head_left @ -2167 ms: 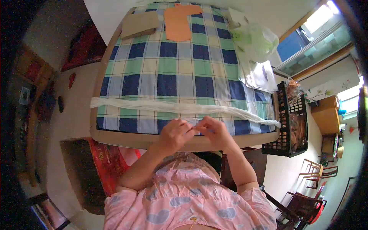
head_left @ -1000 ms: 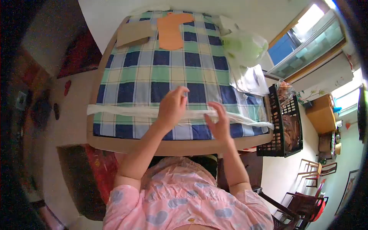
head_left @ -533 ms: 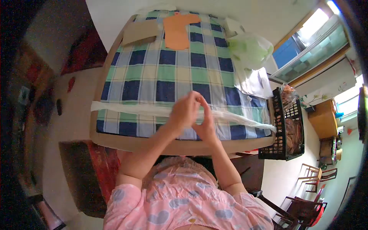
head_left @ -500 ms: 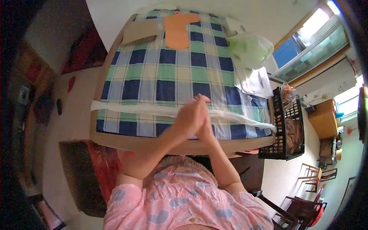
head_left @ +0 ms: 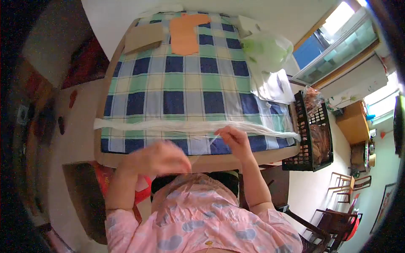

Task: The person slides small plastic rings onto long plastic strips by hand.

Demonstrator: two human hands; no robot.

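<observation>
the right hand (head_left: pixel 234 141) pinches a thin white string (head_left: pixel 214 138). the left hand (head_left: pixel 162 158) is blurry, so i cannot tell its grip. the long white bundle (head_left: pixel 168 125) lies across the checked cloth (head_left: pixel 154 99).

Readable text, labels, brands, numbers or signs: none. Green patches on translucent plastic bag (head_left: pixel 273 52), at far right corner of checked sheet (head_left: pixel 183 82): no letters legible. Faint marks on red panel (head_left: pixel 101 176), below near left corner of same sheet: too blurred to decipher.
</observation>
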